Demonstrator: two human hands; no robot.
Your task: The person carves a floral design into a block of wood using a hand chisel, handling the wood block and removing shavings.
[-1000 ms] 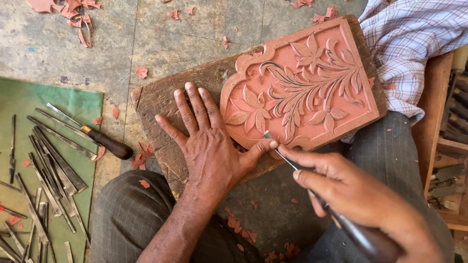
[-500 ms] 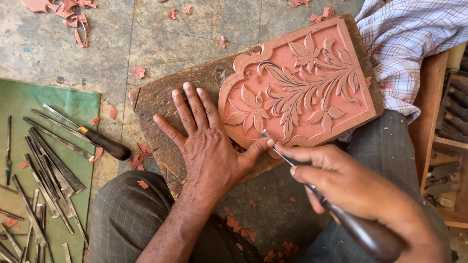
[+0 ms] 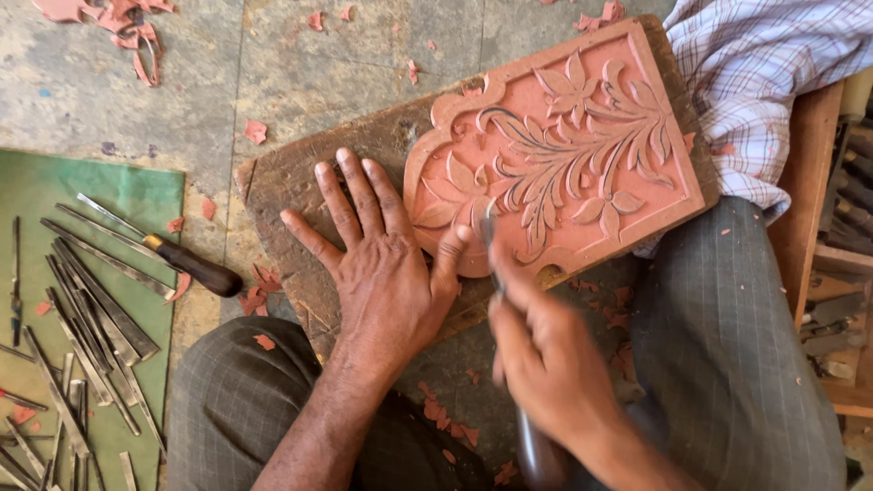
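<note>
Left hand: I am seeing the left hand lying flat, palm down, fingers spread wide on the worn brown wooden board; its thumb is touching the lower left edge of the carved panel.
Right hand: my right hand is wrapping around the dark-handled carving chisel, the grip pressed together on the shaft, with the handle running down under the palm.
Chisel tip: the thin metal blade is meeting the panel near its lower left leaves, just beside the left thumb.
Carved panel: the reddish-pink rectangular stone panel with a relief of leaves and flowers is lying tilted on the wooden board, its scalloped end pointing toward the left hand.
Board: it is resting on the grey stone floor, partly over the person's lap in grey checked trousers.
Spare tools: a row of slim metal chisels is lying on a green mat to the left, well apart from both hands; one chisel with a dark wooden handle is lying at the mat's edge.
Chips: reddish stone flakes are scattered over the floor and between the knees.
</note>
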